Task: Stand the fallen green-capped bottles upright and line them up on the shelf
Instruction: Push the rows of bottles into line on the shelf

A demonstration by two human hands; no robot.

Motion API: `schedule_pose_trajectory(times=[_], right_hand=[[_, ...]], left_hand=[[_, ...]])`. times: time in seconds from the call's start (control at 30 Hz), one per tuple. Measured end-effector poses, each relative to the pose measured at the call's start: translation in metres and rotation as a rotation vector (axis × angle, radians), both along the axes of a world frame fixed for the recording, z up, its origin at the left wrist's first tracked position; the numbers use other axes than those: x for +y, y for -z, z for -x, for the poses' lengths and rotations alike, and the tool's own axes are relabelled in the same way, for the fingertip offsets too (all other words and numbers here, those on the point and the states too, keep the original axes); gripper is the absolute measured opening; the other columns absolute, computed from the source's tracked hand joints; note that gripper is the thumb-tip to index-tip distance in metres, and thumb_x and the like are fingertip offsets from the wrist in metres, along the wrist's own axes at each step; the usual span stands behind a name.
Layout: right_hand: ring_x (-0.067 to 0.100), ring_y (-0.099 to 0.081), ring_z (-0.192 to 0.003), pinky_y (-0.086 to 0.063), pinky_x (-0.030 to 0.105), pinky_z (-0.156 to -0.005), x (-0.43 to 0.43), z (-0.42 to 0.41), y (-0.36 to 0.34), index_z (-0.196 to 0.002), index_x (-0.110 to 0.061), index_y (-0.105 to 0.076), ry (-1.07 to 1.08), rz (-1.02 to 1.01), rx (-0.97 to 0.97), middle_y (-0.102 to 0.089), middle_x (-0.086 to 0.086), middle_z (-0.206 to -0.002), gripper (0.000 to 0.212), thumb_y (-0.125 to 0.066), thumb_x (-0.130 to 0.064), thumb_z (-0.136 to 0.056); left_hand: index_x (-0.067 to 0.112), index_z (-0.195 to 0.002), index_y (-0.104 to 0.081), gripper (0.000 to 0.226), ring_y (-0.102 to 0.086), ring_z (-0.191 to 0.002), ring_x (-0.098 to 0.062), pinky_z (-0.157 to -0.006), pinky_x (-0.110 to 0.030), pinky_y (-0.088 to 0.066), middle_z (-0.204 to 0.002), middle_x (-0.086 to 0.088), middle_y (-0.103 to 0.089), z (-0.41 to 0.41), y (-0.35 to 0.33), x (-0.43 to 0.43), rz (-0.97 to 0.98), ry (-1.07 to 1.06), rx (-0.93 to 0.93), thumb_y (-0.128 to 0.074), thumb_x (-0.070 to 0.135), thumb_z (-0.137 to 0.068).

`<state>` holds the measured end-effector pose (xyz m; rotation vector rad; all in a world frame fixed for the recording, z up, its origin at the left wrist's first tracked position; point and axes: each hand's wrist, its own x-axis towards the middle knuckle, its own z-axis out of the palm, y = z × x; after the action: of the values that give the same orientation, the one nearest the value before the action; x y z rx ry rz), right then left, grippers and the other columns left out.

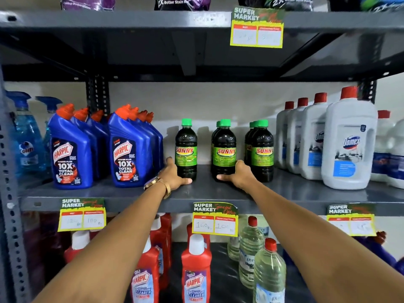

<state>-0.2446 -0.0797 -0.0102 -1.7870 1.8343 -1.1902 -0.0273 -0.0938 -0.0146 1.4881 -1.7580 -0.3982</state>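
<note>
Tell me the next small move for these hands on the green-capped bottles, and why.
Probably slide the lone dark green-capped bottle in the left hand rightwards, toward the middle green-capped bottle that the right hand steadies. All visible bottles already stand upright on the grey metal shelf, but the gaps between them look uneven.

Blue Harpic bottles (72, 149), white Domex jugs (349, 145) — red cleaner bottles (195, 270), yellow price tags (215, 219) below

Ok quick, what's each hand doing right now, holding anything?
Left hand: closed around the base of the leftmost Sunny bottle.
Right hand: closed around the base of the middle front Sunny bottle.
</note>
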Motion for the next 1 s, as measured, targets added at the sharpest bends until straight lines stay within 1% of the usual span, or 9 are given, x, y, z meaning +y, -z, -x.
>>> schedule_pose_trajectory(times=[0.07, 0.13, 0.3, 0.43, 0.57, 0.73, 0.83, 1.0], right_hand=[[0.034, -0.055, -0.121, -0.046, 0.037, -0.098, -0.0007, -0.0006, 0.0008, -0.130, 0.003, -0.044, -0.024, 0.012, 0.005, -0.057, 0.021, -0.130, 0.079, -0.083, -0.034, -0.072], [0.034, -0.055, -0.120, -0.046, 0.036, -0.097, -0.0009, -0.0006, 0.0011, -0.130, 0.003, -0.045, -0.023, 0.022, 0.001, -0.057, 0.021, -0.130, 0.078, -0.083, -0.033, -0.072], [0.035, -0.056, -0.120, -0.046, 0.038, -0.099, -0.0019, -0.0025, 0.0011, -0.131, 0.003, -0.044, -0.021, 0.009, 0.038, -0.058, 0.022, -0.130, 0.075, -0.080, -0.033, -0.076], [0.035, -0.054, -0.122, -0.045, 0.038, -0.100, -0.0025, -0.0021, 0.0018, -0.132, 0.004, -0.041, -0.023, 0.001, 0.030, -0.055, 0.021, -0.133, 0.076, -0.079, -0.033, -0.077], [0.035, -0.054, -0.123, -0.044, 0.038, -0.100, -0.0027, -0.0029, 0.0023, -0.133, 0.003, -0.040, -0.017, -0.007, 0.027, -0.054, 0.022, -0.134, 0.076, -0.077, -0.034, -0.078], [0.035, -0.054, -0.122, -0.044, 0.038, -0.097, -0.0022, -0.0038, 0.0028, -0.132, 0.004, -0.041, -0.012, -0.008, 0.047, -0.055, 0.022, -0.133, 0.074, -0.076, -0.034, -0.080], [0.036, -0.054, -0.121, -0.045, 0.039, -0.098, -0.0016, -0.0044, 0.0030, -0.132, 0.004, -0.041, -0.011, -0.015, 0.064, -0.055, 0.023, -0.133, 0.073, -0.075, -0.035, -0.081], [0.037, -0.055, -0.122, -0.046, 0.042, -0.101, -0.0014, -0.0047, 0.0032, -0.133, 0.005, -0.040, -0.011, -0.020, 0.080, -0.056, 0.023, -0.133, 0.073, -0.074, -0.036, -0.082]], left_hand=[[0.004, -0.133, -0.024, 0.082, -0.051, -0.119, -0.034, -0.101, -0.041, -0.042, -0.132, -0.018, -0.051, 0.0003, 0.0021, -0.0018, 0.012, -0.001, -0.053, -0.078, 0.026, -0.076], [0.004, -0.135, -0.023, 0.080, -0.050, -0.120, -0.035, -0.101, -0.041, -0.041, -0.134, -0.018, -0.050, 0.0004, 0.0034, -0.0031, 0.013, 0.001, -0.089, -0.075, 0.028, -0.078], [0.008, -0.140, -0.017, 0.079, -0.047, -0.123, -0.034, -0.104, -0.043, -0.039, -0.138, -0.016, -0.047, 0.0012, 0.0062, -0.0059, -0.014, 0.015, -0.127, -0.069, 0.030, -0.084], [0.011, -0.143, -0.011, 0.082, -0.045, -0.125, -0.035, -0.106, -0.046, -0.037, -0.140, -0.016, -0.044, 0.0009, 0.0057, -0.0062, -0.050, 0.023, -0.129, -0.066, 0.031, -0.086], [0.009, -0.140, -0.017, 0.076, -0.047, -0.122, -0.035, -0.103, -0.045, -0.040, -0.138, -0.017, -0.046, 0.0020, 0.0057, -0.0058, -0.058, -0.029, -0.165, -0.064, 0.035, -0.086], [0.009, -0.139, -0.018, 0.076, -0.047, -0.121, -0.037, -0.102, -0.048, -0.041, -0.138, -0.019, -0.046, 0.0022, 0.0056, -0.0063, -0.060, -0.062, -0.228, -0.062, 0.042, -0.086], [0.007, -0.137, -0.019, 0.077, -0.051, -0.117, -0.039, -0.099, -0.049, -0.044, -0.135, -0.020, -0.048, 0.0029, 0.0045, -0.0062, -0.052, -0.098, -0.280, -0.060, 0.046, -0.085], [0.005, -0.132, -0.023, 0.074, -0.052, -0.114, -0.038, -0.095, -0.046, -0.045, -0.131, -0.020, -0.051, 0.0022, 0.0059, -0.0077, -0.014, -0.103, -0.288, -0.062, 0.046, -0.083]])
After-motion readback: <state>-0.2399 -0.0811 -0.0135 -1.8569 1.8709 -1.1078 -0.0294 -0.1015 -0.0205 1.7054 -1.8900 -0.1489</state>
